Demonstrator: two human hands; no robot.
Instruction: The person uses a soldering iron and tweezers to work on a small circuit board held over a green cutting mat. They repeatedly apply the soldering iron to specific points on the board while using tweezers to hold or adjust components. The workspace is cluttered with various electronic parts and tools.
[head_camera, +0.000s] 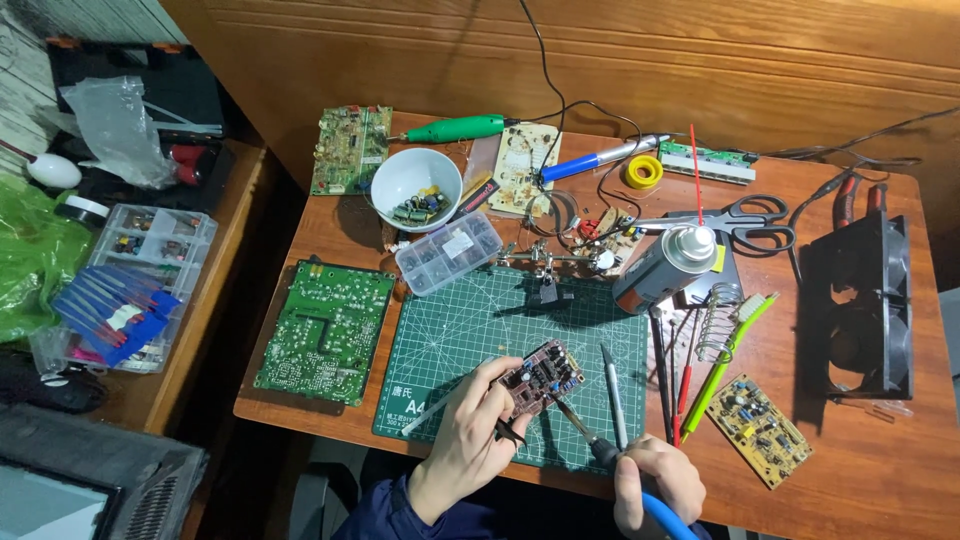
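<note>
Seen from the head camera, the left hand (468, 440) is curled around the near edge of a small brown circuit board (542, 375), thumb and fingers pinching it so that it tilts up off the green cutting mat (470, 330); a thin dark tool, perhaps tweezers, seems to poke out beneath that hand, though it is too small to tell. The right hand (655, 485) is closed in a fist around the blue handle of a soldering iron (600, 450), whose metal tip points up and left, ending at the board's lower right edge; whether it touches the board is not clear. The board sits over the lower right part of the mat, just ahead of both hands.

Just right of the iron a slim grey pen-like tool (612, 395) lies on the mat; further right lie a coiled iron stand (718, 325), a green-handled brush (730, 365) and a yellow circuit board (760, 430). Behind the mat stand a helping-hand clamp (550, 275), a spray can (665, 265) with a red straw, scissors (750, 222), a clear parts box (447, 250) and a white bowl (415, 188) of components. A large green circuit board (325, 332) lies left of the mat on the wooden table (860, 470); a black fan (868, 305) stands at the right.
</note>
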